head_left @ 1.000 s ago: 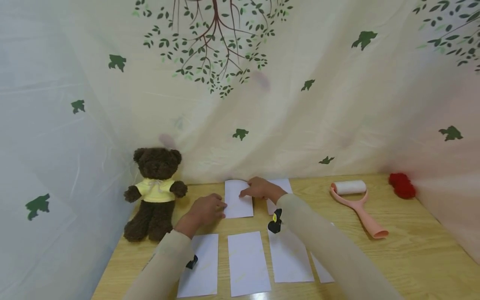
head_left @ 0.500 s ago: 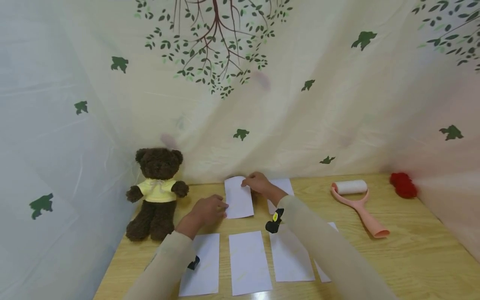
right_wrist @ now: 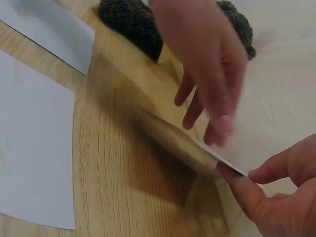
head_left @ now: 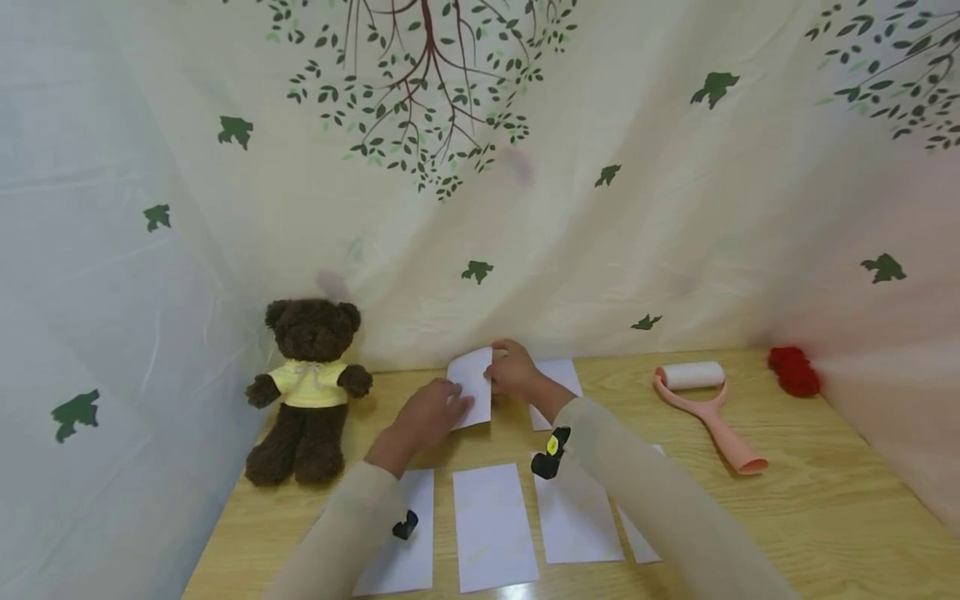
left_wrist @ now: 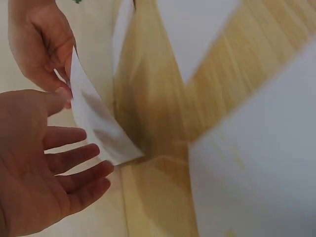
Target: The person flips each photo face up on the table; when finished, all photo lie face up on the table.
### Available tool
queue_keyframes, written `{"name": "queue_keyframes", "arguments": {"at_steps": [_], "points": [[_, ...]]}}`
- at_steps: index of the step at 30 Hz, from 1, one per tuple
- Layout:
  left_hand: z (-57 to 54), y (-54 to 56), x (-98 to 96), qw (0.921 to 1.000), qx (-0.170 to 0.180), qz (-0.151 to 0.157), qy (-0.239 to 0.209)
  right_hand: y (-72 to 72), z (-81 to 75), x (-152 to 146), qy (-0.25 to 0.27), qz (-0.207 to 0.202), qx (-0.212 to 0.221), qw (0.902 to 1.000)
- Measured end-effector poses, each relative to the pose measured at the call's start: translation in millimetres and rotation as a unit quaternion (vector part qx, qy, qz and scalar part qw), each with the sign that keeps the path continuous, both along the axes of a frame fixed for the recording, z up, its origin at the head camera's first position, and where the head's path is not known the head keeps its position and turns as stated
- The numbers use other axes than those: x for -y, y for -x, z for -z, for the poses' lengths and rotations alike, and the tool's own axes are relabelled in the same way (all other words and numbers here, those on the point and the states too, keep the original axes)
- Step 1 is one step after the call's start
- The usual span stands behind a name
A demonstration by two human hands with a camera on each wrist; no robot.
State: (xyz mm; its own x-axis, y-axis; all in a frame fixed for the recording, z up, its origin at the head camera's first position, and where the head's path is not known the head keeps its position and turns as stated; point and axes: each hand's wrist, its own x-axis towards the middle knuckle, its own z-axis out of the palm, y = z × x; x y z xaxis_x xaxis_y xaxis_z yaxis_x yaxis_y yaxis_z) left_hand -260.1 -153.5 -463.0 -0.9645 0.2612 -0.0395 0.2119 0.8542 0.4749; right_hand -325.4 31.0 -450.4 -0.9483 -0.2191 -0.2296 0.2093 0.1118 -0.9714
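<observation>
Head view: A person is working at a pale wood-grain table. The bare right hand is pinching the right edge of a small white rectangular paper sheet, which is standing tilted off the table near the back fabric. The bare left hand is lying against the sheet's lower left side, presumably to steady it. Four similar white paper sheets are lying in a near row, partly under the sleeves, their spacing probably keeping each separately reachable; another white sheet is lying behind the right forearm. A brown plush bear in a yellow top, a peach-handled white roller and a red fuzzy bundle are sitting well to the sides, likely leaving working room.

Left wrist view: The left hand's fingers are spreading loosely beside the bowed sheet, unclosed; firm contact is hard to confirm.

Right wrist view: The right thumb and fingers are gripping the sheet by its edge, probably leaving its faces uncovered. The left hand is hanging above it, blurred, fingers pointing down.
</observation>
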Motion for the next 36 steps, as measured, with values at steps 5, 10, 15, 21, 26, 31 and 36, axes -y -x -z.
{"name": "queue_keyframes", "arguments": {"at_steps": [5, 10, 15, 21, 26, 31, 36], "points": [[-5.8, 1.1, -10.9, 0.9962, 0.018, -0.011, -0.085, -4.3, -4.1, 5, 0.010, 0.018, -0.008, 0.9998], [-5.1, 3.2, -11.4, 0.9879, 0.028, -0.026, -0.150, -8.3, -6.7, 10, 0.046, 0.019, -0.008, 0.9987], [-6.3, 6.1, -5.6, 0.9578, 0.061, -0.056, -0.275, -9.2, -6.7, 13, 0.052, 0.011, -0.017, 0.9984], [-5.0, 7.2, 4.1, 0.9464, 0.070, -0.073, -0.307, -8.9, 5.8, 16, -0.009, -0.027, -0.052, 0.9982], [-0.2, 1.2, 13.0, 0.9702, 0.056, -0.087, -0.219, -10.9, 20.0, 18, -0.102, -0.079, -0.099, 0.9867], [7.3, -2.7, 17.7, 0.9919, 0.041, -0.094, -0.074, -12.7, 27.0, 18, -0.188, -0.143, -0.131, 0.9628], [16.3, -2.9, 17.8, 0.9942, 0.032, -0.097, 0.032, -13.3, 26.7, 18, -0.220, -0.174, -0.162, 0.9461]]}}
